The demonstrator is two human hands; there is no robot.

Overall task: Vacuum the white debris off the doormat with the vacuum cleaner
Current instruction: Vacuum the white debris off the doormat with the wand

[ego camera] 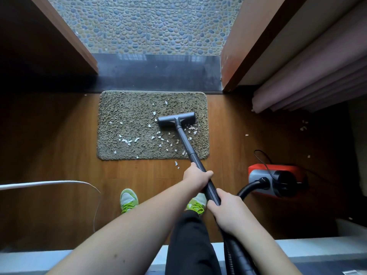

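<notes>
A shaggy grey-brown doormat (129, 116) lies on the wooden floor in front of a doorway. White debris (127, 140) is scattered over its middle, lower and right parts. The vacuum's grey floor head (176, 119) rests on the mat's right half. Its dark wand (188, 147) slants down toward me. My left hand (195, 172) grips the wand higher up, and my right hand (224, 207) grips it lower, near the hose.
The red and grey vacuum body (276, 179) sits on the floor at right, joined by a black ribbed hose (248, 187). A few white bits (176, 164) lie off the mat. A white cable (59, 183) curves at left. Pink curtains (309, 84) hang at right.
</notes>
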